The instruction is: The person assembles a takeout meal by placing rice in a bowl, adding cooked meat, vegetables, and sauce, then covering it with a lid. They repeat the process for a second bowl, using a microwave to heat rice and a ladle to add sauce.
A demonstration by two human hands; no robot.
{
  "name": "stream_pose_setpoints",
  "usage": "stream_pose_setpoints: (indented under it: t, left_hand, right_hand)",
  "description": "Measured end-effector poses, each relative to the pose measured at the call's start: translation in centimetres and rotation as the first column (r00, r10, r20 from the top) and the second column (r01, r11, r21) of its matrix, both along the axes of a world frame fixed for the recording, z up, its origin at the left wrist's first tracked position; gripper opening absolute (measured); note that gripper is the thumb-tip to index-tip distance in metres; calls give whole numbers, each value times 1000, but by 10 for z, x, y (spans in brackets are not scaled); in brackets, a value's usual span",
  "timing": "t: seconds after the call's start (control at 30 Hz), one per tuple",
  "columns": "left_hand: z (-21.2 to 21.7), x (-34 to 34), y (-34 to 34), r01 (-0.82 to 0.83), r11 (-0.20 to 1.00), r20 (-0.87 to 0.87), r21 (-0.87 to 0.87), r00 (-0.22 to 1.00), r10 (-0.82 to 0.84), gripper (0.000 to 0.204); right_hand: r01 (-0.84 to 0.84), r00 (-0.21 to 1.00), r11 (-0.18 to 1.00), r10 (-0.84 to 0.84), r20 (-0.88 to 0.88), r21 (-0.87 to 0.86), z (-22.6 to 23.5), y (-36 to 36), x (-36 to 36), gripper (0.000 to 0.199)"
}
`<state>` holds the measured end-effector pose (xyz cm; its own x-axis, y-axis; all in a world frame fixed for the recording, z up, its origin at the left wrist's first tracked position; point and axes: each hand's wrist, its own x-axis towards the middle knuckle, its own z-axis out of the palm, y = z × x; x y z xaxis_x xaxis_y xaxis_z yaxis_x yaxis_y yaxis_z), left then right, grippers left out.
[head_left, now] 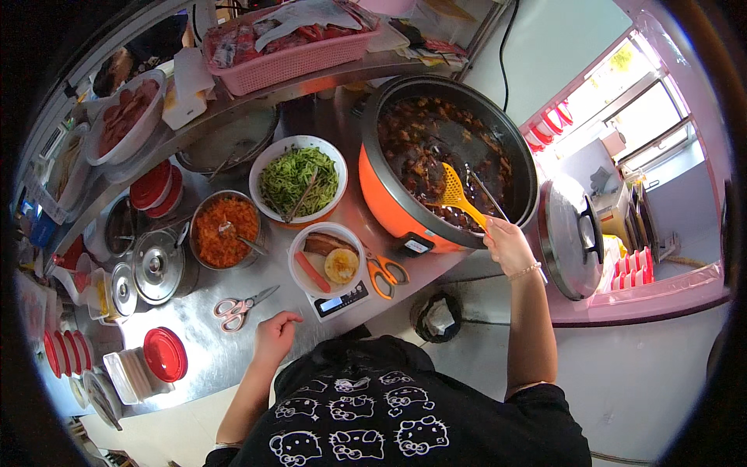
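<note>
1. Yellow slotted spatula (454,191): its perforated blade sits inside the orange cooker (389,204), over the dark stew, while the thin handle runs down and right to the rim. It looks like light, fairly stiff plastic that may turn slippery with broth, so it is best gripped low on the handle, clear of the hot pot wall.
2. Right hand (507,243): fingers clenched around the spatula's handle end, just outside the cooker's rim; a pale bracelet circles the wrist.
3. Metal utensil (484,189): a slim handle leaning in the stew just beside the spatula; its working end is hidden.
4. Left hand (274,336): rests on the steel bench (194,350) with fingers loosely curled, grasping nothing; pink scissors (238,307) lie near it.
5. White bowl (327,257): stands on a small scale (342,300) between the two hands and holds a sausage, a round yellow piece and a brown slice.
6. Orange scissors (385,272): lie just beside the scale, at the foot of the cooker.
7. Further out: a bowl of green shreds (299,179), a pot of orange shreds (226,229), a lidded steel pot (158,267) and red-lidded containers (165,354).
8. Cooker lid (572,237): stands open on the right side of the pot.
</note>
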<state>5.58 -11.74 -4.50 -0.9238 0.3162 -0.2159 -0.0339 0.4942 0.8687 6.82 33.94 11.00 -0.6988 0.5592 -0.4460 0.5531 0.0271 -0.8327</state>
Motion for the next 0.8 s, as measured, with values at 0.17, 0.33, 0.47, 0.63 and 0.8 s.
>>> stream_pose_setpoints:
  t: [0.17,0.33,0.47,0.63,0.8]
  left_hand:
    - [1,-1,-3,36,994,89,-103,996,-27,21]
    - [1,-4,-1,8,1000,-1,7,1000,-8,20]
    - [2,-5,1,33,999,35,-13,999,-32,21]
    - [0,-8,2,36,999,8,1,999,-36,21]
    - [-4,-11,1,40,999,-31,28,999,-39,20]
  right_hand:
    - [-39,977,996,21,-214,-80,-3,-6,6,32]
    - [108,955,985,-141,-263,-135,-16,-5,31,32]
    - [122,935,969,-185,-304,-213,-26,-13,44,32]
    - [195,926,973,-223,-304,-122,-30,-27,55,31]
    - [126,945,991,-133,-299,-45,-28,-30,61,32]
